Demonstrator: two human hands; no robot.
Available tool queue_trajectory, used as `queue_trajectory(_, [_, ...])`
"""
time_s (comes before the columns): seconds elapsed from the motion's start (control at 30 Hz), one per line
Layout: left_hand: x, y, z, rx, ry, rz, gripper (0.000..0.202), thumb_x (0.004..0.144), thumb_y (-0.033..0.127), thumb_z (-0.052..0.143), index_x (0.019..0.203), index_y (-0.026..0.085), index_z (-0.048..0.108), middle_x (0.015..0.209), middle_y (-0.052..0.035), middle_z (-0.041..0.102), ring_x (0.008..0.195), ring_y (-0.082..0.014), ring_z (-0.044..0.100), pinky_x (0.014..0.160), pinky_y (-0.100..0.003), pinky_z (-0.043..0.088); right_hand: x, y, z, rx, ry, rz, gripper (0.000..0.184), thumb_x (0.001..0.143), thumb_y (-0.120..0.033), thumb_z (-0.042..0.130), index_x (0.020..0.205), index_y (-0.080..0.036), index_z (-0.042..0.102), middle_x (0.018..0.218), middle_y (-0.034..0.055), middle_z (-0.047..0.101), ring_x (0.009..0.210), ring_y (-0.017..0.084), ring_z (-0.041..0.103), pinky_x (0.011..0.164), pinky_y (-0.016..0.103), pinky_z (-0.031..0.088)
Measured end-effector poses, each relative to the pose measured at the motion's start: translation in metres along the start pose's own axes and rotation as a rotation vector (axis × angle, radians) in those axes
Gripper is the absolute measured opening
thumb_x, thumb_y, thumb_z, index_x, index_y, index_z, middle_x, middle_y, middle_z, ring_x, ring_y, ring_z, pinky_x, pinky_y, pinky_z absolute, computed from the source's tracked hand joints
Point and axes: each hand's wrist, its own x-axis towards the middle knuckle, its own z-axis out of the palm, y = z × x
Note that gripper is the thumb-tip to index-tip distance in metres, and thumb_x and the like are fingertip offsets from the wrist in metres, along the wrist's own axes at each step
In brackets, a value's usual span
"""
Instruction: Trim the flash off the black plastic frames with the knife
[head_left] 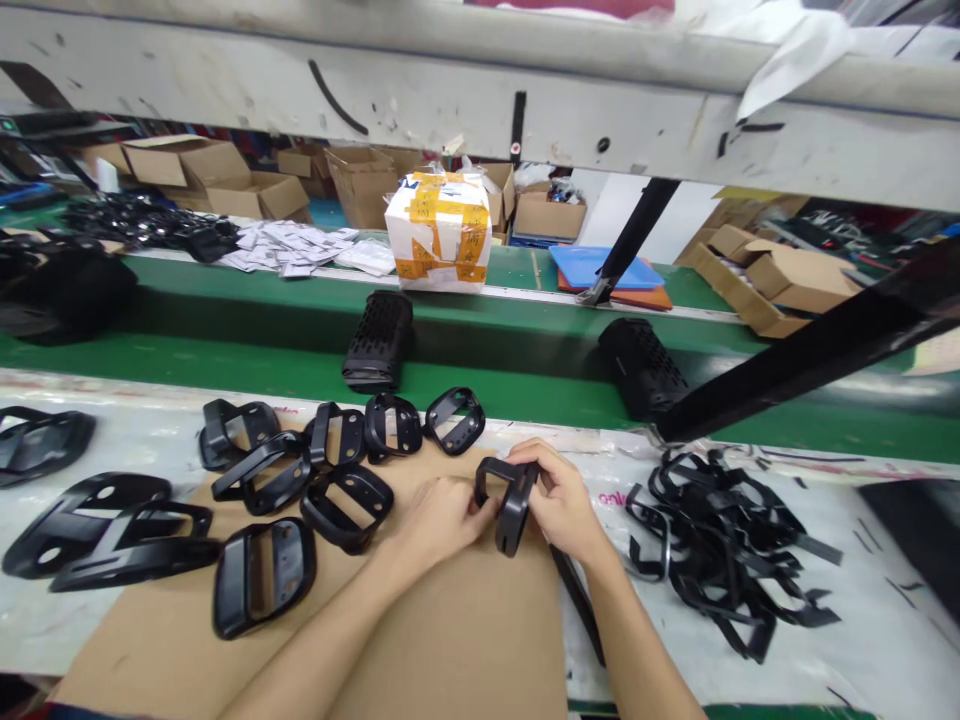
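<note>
A black plastic frame with a looped handle (pixel 514 508) is held up over the cardboard sheet (pixel 465 630). My right hand (pixel 561 498) is closed around its right side. At its left edge my left hand (pixel 444 518) has curled fingers pressed to the frame; the fingertips are partly hidden. A black strip (pixel 579 605) runs down from below my right hand along the cardboard's edge; whether it joins the frame I cannot tell. Several similar black frames (pixel 264 578) lie left of my left hand, on the cardboard and the table.
Black strap pieces (pixel 720 545) are heaped at the right. Beyond the table runs a green conveyor (pixel 487 365) with two black perforated parts, one at left (pixel 379 340), one at right (pixel 641 368). Behind stands a taped white box (pixel 439 230). A slanted black post (pixel 810 340) crosses the right side.
</note>
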Motion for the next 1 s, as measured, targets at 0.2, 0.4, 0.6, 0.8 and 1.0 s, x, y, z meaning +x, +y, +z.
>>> queue_trajectory(0.2, [0.009, -0.016, 0.000, -0.043, 0.090, 0.068, 0.020, 0.093, 0.023, 0.058, 0.076, 0.021, 0.070, 0.085, -0.0097, 0.075, 0.082, -0.0279, 0.068, 0.078, -0.031, 0.043, -0.039, -0.027, -0.025, -0.331, -0.090, 0.021, 0.052, 0.092, -0.010, 0.053, 0.138, -0.031, 0.066, 0.142, 0.0077, 0.062, 0.135, 0.028, 0.058, 0.115, 0.048, 0.046])
queue_trajectory(0.4, [0.005, -0.022, 0.020, 0.052, 0.205, 0.206, 0.029, 0.105, 0.024, 0.048, 0.081, 0.022, 0.063, 0.084, -0.0065, 0.066, 0.085, -0.0264, 0.059, 0.083, -0.035, 0.041, -0.110, 0.017, -0.025, -0.651, 0.066, 0.298, 0.053, 0.088, -0.023, 0.064, 0.140, -0.027, 0.061, 0.125, 0.0120, 0.069, 0.113, 0.034, 0.068, 0.095, 0.051, 0.059])
queue_trajectory(0.6, [0.001, -0.018, 0.018, 0.201, 0.158, 0.215, 0.027, 0.097, 0.007, 0.047, 0.112, 0.020, 0.065, 0.114, -0.0102, 0.065, 0.108, -0.0302, 0.056, 0.095, -0.044, 0.046, -0.111, 0.019, -0.023, -0.411, 0.139, 0.492, 0.023, 0.095, -0.044, 0.063, 0.103, -0.024, 0.071, 0.089, 0.0060, 0.069, 0.067, 0.023, 0.066, 0.057, 0.036, 0.057])
queue_trajectory(0.8, [-0.003, -0.022, 0.015, 0.231, 0.126, 0.278, 0.052, 0.081, 0.005, 0.062, 0.131, 0.021, 0.062, 0.140, -0.0133, 0.058, 0.132, -0.0352, 0.050, 0.110, -0.054, 0.045, -0.154, -0.004, -0.026, 0.437, 0.242, 0.964, 0.045, 0.087, -0.064, 0.074, 0.100, -0.022, 0.064, 0.075, -0.0026, 0.064, 0.033, 0.005, 0.033, 0.026, 0.018, 0.026])
queue_trajectory(1.0, [-0.001, -0.025, 0.017, 0.259, 0.111, 0.329, 0.064, 0.082, 0.006, 0.058, 0.145, 0.019, 0.054, 0.161, -0.0153, 0.046, 0.155, -0.0334, 0.034, 0.129, -0.058, 0.030, -0.186, -0.019, -0.012, 0.779, 0.344, 1.007, 0.042, 0.088, -0.062, 0.075, 0.103, -0.023, 0.068, 0.068, -0.0036, 0.060, 0.033, 0.001, 0.022, 0.031, 0.014, 0.026])
